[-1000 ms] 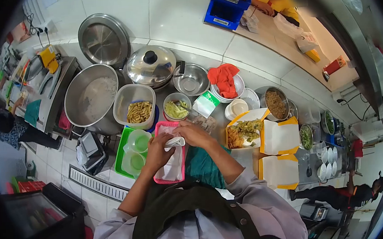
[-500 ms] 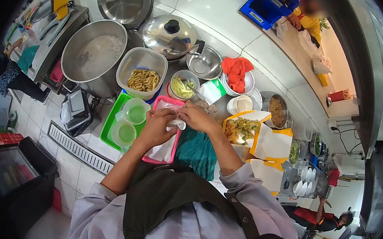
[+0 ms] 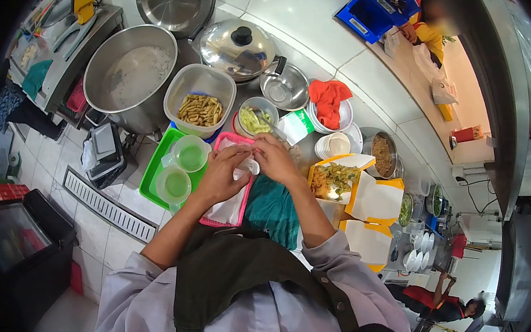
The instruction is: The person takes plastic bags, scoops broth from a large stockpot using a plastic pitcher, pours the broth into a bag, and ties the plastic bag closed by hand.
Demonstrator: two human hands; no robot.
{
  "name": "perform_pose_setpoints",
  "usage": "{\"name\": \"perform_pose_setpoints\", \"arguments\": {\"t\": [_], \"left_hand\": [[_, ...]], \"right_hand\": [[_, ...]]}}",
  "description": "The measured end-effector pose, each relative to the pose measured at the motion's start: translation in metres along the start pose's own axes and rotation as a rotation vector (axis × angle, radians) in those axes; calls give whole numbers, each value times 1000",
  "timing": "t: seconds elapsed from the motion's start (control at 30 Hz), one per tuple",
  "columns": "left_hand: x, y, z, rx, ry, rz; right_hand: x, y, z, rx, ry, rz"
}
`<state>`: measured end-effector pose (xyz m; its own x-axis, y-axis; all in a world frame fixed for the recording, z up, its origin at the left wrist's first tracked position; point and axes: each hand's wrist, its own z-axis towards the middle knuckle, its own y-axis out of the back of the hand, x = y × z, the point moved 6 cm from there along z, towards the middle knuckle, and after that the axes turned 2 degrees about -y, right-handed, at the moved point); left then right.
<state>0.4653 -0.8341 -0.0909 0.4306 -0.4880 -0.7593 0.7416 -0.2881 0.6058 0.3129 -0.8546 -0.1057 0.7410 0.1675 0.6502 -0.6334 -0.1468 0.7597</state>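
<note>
My left hand and my right hand meet above a pink tray lined with white sheets. Between their closed fingers is a small white wrapper, paper or thin plastic; whether anything is inside it is hidden. A teal cloth lies beside the tray, under my right forearm. Left of my left hand, two clear green-tinted cups stand on a green tray. Just beyond my hands is a tub of chopped pale-green vegetable with a utensil in it.
An open yellow-edged food box holds fried food and greens, with further boxes beside it. At the back are a large pot, a container of brown finger-shaped pieces and a lidded pan. A co-worker stands lower right.
My fingers have shifted on the white wrapper, with the left thumb now spread lower along it. The co-worker at lower right has raised their hands. The camera view has moved slightly.
</note>
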Motion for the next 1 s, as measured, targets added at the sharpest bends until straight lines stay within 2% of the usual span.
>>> {"name": "perform_pose_setpoints", "arguments": {"t": [0.03, 0.13, 0.27, 0.47, 0.53, 0.6, 0.67, 0.77, 0.9, 0.97, 1.0], "left_hand": [[-1, 3, 1, -17, 9, -32], [1, 6, 6, -113, 16, -154], [7, 9, 8, -238, 70, -334], [3, 22, 16, -384, 63, -412], [-6, 25, 24, -398, 17, -353], [-3, 21, 22, -410, -7, -302], [4, 11, 23, -201, -81, -364], [9, 7, 24, -129, -5, -372], [4, 20, 24, -270, -69, -424], [14, 23, 21, -311, 191, -622], [15, 23, 21, -327, 163, -674]], "right_hand": [[3, 5, -1, -70, 30, 100], [14, 13, -4, -31, 14, 263], [3, 2, -8, 2, 58, 291], [5, 4, -5, 4, 7, 311], [8, 10, -6, -114, 89, 246], [12, 12, -8, -79, 72, 273], [12, 10, -8, -64, 64, 306], [7, 10, -11, -68, 53, 356], [12, 13, -14, -5, 2, 353], [8, 16, -17, 5, -54, 349], [7, 19, -17, -19, -49, 363]]}}
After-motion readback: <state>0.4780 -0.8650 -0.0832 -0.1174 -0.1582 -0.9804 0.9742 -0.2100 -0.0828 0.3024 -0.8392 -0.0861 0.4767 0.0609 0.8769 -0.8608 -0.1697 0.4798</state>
